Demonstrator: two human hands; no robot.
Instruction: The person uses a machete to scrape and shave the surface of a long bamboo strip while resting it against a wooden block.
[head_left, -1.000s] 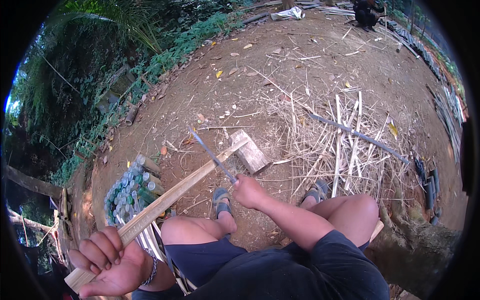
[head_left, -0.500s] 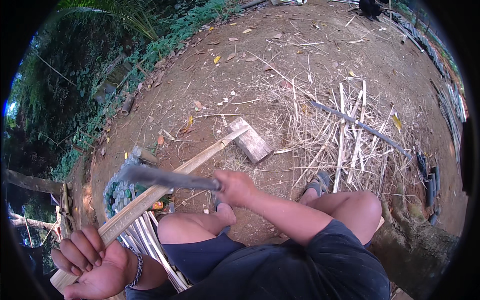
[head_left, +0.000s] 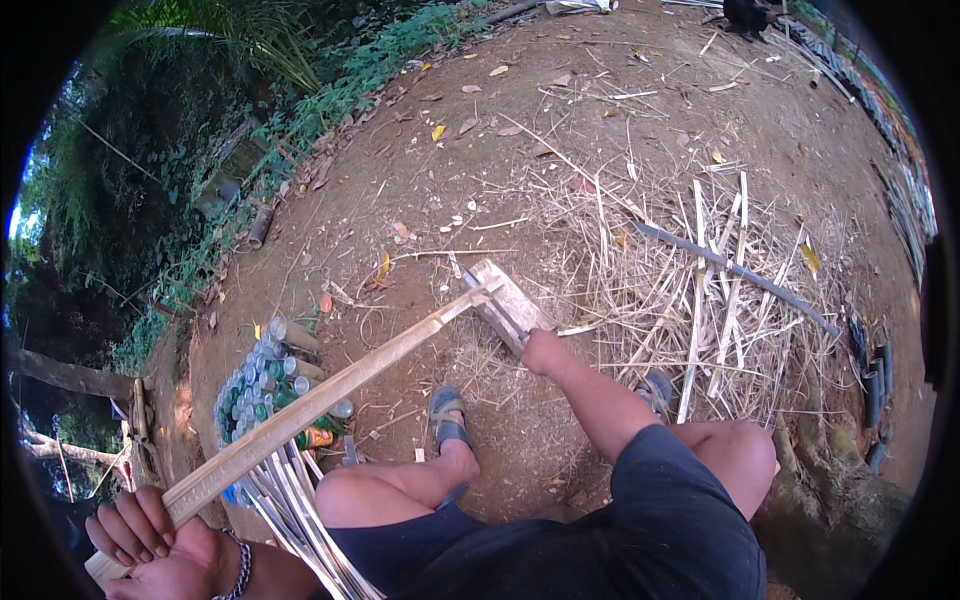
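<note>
My left hand (head_left: pixel 165 550) is closed round the near end of a long split bamboo slat (head_left: pixel 330 393), low at the left. The slat slants away to the right, its far end on a wooden block (head_left: pixel 520 295) on the ground. My right hand (head_left: pixel 546 352) grips a machete (head_left: pixel 508 318) at the block's near right end. The blade lies over the block and meets the slat's far end; how deep it sits in the bamboo I cannot tell. Beside my left knee lies a bundle of thin bamboo strips (head_left: pixel 300 510).
Many clear and green bottles (head_left: pixel 250 385) are stacked left of my foot. Shavings and loose bamboo strips (head_left: pixel 697 300) cover the ground at the right, with a long dark blade-like bar (head_left: pixel 740 270) across them. A tree trunk (head_left: pixel 830 490) stands near my right knee.
My right hand has swung the machete away from me and down, from above the slat's middle to its far end on the block. The left hand keeps its hold, slightly lower.
</note>
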